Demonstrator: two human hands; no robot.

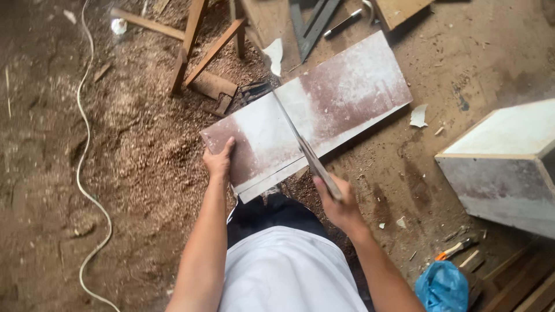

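- A long rectangular board (pixel 324 110), brown with a pale, dusty white band across its middle, lies raised above the sawdust-covered floor (pixel 133 162); its long axis runs from lower left, near the person, up to the right.
- A hand saw (pixel 306 151) lies across the board, its thin blade running from the far long edge down to the near edge, the handle end pointing toward the person.
- The right hand (pixel 341 205) is wrapped tight around the saw's handle, just off the near edge.
- The left hand (pixel 219 160) presses on the board's near-left corner, fingers flat on top and thumb on the edge.
- A wooden trestle (pixel 199 49) stands beyond the board's left end.
- A white cord (pixel 87 138) snakes down the floor at far left.
- A pale boxy cabinet (pixel 506 159) sits at right.
- A crumpled blue plastic bag (pixel 442 286) lies at lower right, beside an orange-handled tool (pixel 454 250).
- Torn white paper scraps (pixel 418 115) lie near the board's right end.
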